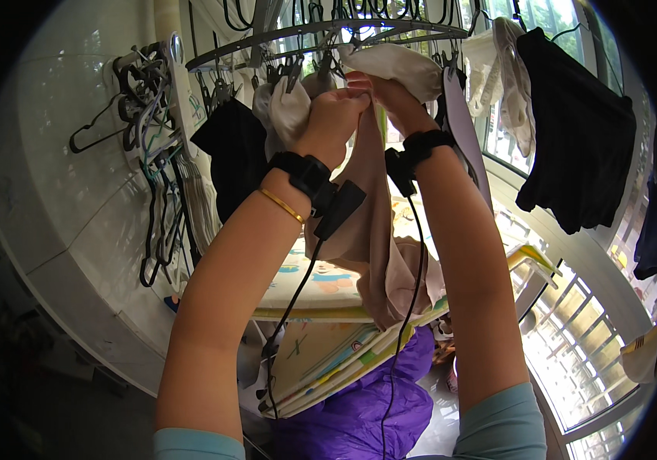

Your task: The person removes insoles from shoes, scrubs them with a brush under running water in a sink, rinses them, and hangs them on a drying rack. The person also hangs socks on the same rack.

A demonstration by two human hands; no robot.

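Both of my arms reach up to a round clip hanger [305,29] fitted with small dark pegs. Between finger and thumb, my left hand [337,112] pinches the top of a dusty-pink garment [371,213]. The cloth hangs down in folds from that grip. Beside it, at the same height, is my right hand [394,98], its fingers curled near the garment's top edge; the wrist and a white cloth item [394,66] partly hide what they touch. To the left, a peg [294,75] holds a white sock-like piece [289,109].
Black cloth [236,155] hangs left of my hands, and black shorts [576,132] hang by the window at right. Several spare hangers [153,115] crowd the left wall. Below are a folded patterned mat [328,356] and a purple bag-like bundle [363,402]. Cables trail from both wrist straps.
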